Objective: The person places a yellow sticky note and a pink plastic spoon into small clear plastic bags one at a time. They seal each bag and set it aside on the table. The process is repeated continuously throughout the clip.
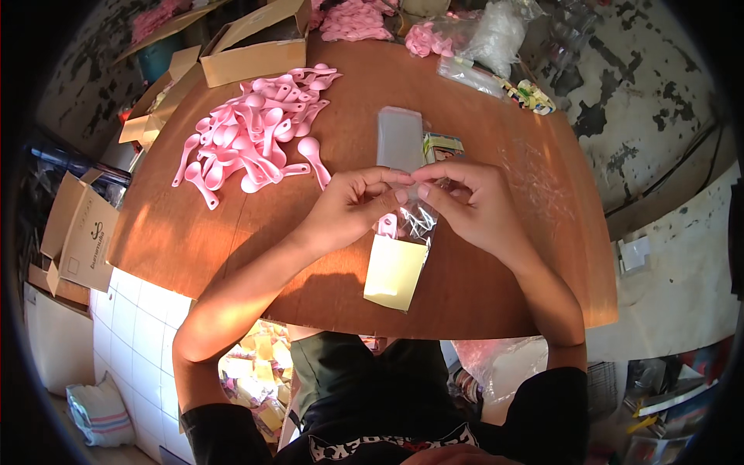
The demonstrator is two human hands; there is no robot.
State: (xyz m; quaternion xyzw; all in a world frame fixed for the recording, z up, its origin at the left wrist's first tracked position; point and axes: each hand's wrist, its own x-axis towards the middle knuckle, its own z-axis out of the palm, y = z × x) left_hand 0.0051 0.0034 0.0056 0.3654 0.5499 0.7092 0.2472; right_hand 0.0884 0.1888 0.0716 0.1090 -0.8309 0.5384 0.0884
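Observation:
Close together over the middle of the table, my left hand (353, 203) and my right hand (474, 203) pinch the top edge of a clear plastic bag (419, 222). Inside it shows a pale yellow card (395, 271), with the end of a pink spoon (387, 225) visible above the card; the rest of that spoon is hidden. Just beyond my fingers lie a stack of flat clear bags (399, 132) and a small stack of printed cards (443, 146). A heap of pink spoons (248, 136) covers the table's left side.
The brown wooden table (480, 294) curves around me. An open cardboard box (256, 50) sits at its far left, another box (81, 229) beyond the left edge. More pink spoons (353, 19) and a bag of white pieces (500, 35) are at the back. Filled packets (263, 360) lie below the table.

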